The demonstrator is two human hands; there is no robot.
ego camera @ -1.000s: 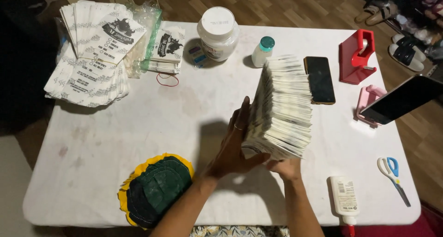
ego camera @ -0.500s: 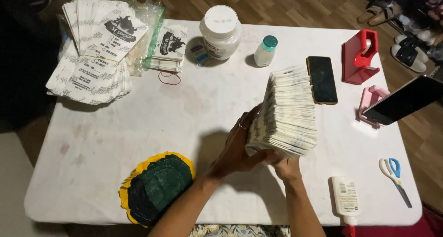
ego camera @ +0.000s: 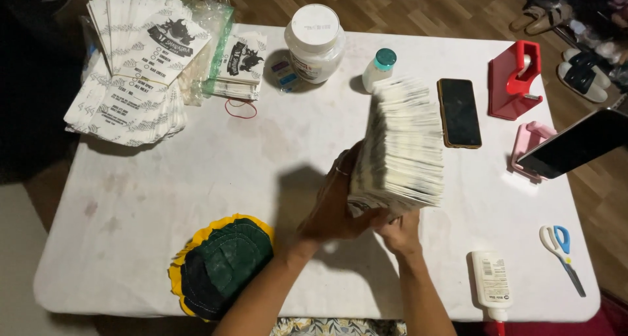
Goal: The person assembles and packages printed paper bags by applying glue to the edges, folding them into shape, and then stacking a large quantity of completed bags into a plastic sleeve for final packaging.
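A thick stack of white printed paper sheets (ego camera: 402,146) stands on edge above the middle of the white table (ego camera: 196,172). My left hand (ego camera: 337,202) presses flat against the stack's left face and cups its lower corner. Under the stack's near bottom edge, my right hand (ego camera: 399,231) supports it from below, fingers partly hidden by the paper. Both hands grip the same stack.
Piles of printed paper bags (ego camera: 131,68) lie at the far left, beside a red rubber band (ego camera: 241,108). A white jar (ego camera: 315,41), small bottle (ego camera: 379,68), phone (ego camera: 459,112), red tape dispenser (ego camera: 517,81), propped phone on pink stand (ego camera: 562,146), scissors (ego camera: 561,247), glue bottle (ego camera: 492,280) and green-yellow mat (ego camera: 222,264) surround them.
The stack has tipped more upright and shifted slightly left and toward me; both hands stay on it.
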